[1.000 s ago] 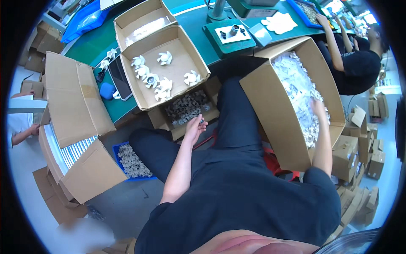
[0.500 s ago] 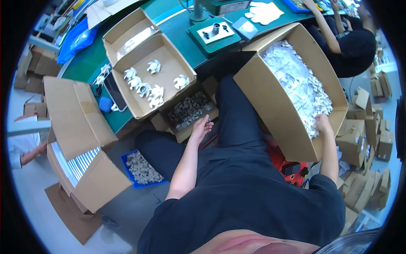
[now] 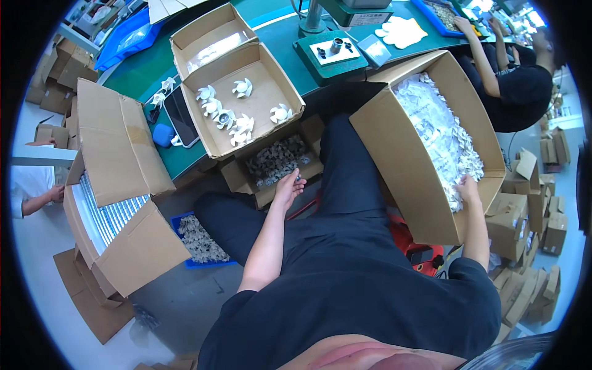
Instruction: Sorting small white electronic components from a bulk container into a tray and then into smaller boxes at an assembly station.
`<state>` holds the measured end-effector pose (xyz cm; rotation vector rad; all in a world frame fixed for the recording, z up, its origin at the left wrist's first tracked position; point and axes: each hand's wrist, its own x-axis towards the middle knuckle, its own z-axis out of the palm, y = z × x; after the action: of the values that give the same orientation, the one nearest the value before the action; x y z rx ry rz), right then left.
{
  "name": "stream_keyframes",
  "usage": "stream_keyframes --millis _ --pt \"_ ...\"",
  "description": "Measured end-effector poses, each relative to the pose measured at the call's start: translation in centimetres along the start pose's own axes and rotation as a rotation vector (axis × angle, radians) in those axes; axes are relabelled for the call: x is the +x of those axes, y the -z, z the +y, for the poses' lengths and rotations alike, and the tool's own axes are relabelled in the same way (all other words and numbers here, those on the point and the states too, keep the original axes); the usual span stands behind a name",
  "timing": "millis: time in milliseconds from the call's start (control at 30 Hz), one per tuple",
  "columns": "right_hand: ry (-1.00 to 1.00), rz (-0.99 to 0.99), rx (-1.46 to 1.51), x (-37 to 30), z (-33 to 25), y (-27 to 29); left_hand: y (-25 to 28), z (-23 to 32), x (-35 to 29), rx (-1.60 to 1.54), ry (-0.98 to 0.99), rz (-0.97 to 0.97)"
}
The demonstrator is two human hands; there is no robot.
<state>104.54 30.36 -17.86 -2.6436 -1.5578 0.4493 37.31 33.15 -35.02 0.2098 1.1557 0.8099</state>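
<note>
Reaching with the right hand [image 3: 470,190] over the near wall of a big carton [image 3: 413,179], into white bladed parts [image 3: 465,157] by its near right corner. Curled at the fingers against the heap, with tips hidden; cannot tell whether grasping or merely touching. Apparently pinching a small dark piece [image 3: 298,179] in the left hand [image 3: 288,190], near the front edge of a lower box [image 3: 237,177] of grey parts, perhaps for a short reach. Probably tilted beside the right leg to bring the carton's contents close, with clear plastic [image 3: 425,120] over the middle.

Notice, on the green table [image 3: 271,38], a shallow box [image 3: 262,71] over the near edge, with white wheels [image 3: 242,87] loosely spread, perhaps to stay easy to pick up. Note a phone [image 3: 180,115] beside its left wall, and, nearer the far edge, a machine base [image 3: 320,71] and white glove [image 3: 401,32].

Look past the table's right end for a seated co-worker [image 3: 524,92], then down to stacked cartons [image 3: 509,219] and, left, a blue tray [image 3: 191,264] on the floor.
</note>
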Motion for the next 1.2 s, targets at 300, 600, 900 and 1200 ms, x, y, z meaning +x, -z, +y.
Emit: stream_keyframes --millis 300,600,900,1200 --pt "-0.138 -0.262 -0.222 -0.3 -1.6 0.8 0.0 0.4 0.0 -0.030 -0.043 -0.020" --pt "0.096 -0.416 -0.279 3.9 0.3 2.2 -1.5 1.0 3.4 -0.022 -0.016 -0.023" --pt "-0.046 -0.132 0.272 3.9 -1.1 2.0 -2.0 0.5 3.6 -0.016 0.000 0.006" --pt "0.613 -0.273 1.236 7.6 -36.1 8.1 -2.0 0.1 2.0 0.039 0.018 0.020"
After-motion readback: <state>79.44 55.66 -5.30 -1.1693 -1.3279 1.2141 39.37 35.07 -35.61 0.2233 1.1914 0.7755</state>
